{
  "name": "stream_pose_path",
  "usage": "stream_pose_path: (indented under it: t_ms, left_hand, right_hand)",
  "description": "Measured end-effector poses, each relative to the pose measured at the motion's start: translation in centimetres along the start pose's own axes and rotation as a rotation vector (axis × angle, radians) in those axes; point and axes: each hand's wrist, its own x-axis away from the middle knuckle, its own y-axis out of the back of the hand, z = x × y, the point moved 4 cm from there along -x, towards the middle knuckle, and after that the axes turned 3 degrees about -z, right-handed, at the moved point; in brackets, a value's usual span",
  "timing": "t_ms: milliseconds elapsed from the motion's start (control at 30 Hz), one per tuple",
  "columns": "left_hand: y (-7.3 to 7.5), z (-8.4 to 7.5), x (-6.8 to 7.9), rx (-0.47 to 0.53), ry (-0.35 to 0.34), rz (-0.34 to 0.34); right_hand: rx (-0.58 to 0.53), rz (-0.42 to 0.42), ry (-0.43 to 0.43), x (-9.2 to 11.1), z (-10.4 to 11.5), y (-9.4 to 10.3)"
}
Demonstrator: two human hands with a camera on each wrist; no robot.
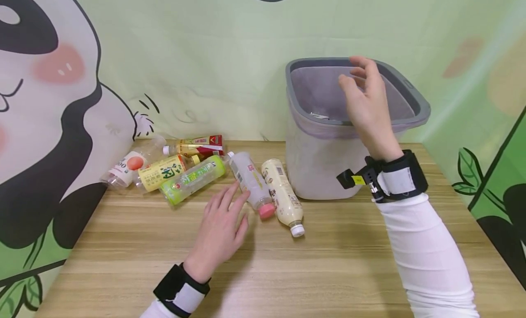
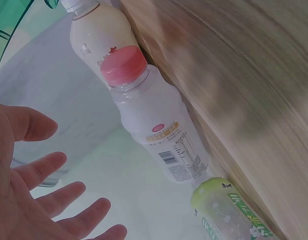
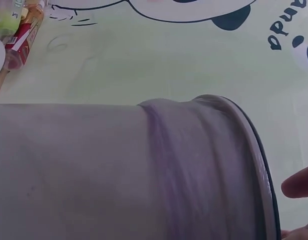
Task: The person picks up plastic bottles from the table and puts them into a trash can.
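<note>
My left hand hovers by a white-labelled bottle with a pink cap, fingers spread and holding nothing. In the left wrist view the same bottle lies beyond the spread fingers. To its right lies a cream bottle with a white cap; to its left, a green-labelled bottle. Above the trash bin, my right hand is raised with loosely bent fingers and nothing in it. Something clear and shiny shows inside the bin; its kind cannot be made out.
Farther left lie a yellow-labelled bottle, a clear bottle with a peach label and a red-and-gold bottle. The bin has a grey rim and stands at the back right of the wooden table. A printed cloth hangs behind.
</note>
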Motion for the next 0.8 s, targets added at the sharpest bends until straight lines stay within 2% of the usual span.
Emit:
stream_pose_path:
  t_ms: [267, 400, 600, 700, 800]
  left_hand:
    - [-0.1, 0.3, 0.0, 0.004, -0.009, -0.018]
    - [-0.1, 0.5, 0.0, 0.003, -0.017, -0.022]
    - [0.0, 0.8, 0.0, 0.01, -0.033, -0.041]
    - [0.1, 0.8, -0.1, 0.011, -0.033, -0.039]
    - [0.1, 1.0, -0.2, 0.01, -0.027, -0.036]
  right_hand:
    - [-0.054, -0.071, 0.212, 0.7, 0.1, -0.4]
    - [-0.172, -0.123, 0.331, 2.0, 0.2, -0.8]
    - [-0.338, -0.199, 0.499, 4.9, 0.0, -1.5]
    - [-0.375, -0.194, 0.531, 6.3, -0.4, -2.3]
    - [-0.407, -0.168, 0.523, 7.4, -1.1, -3.3]
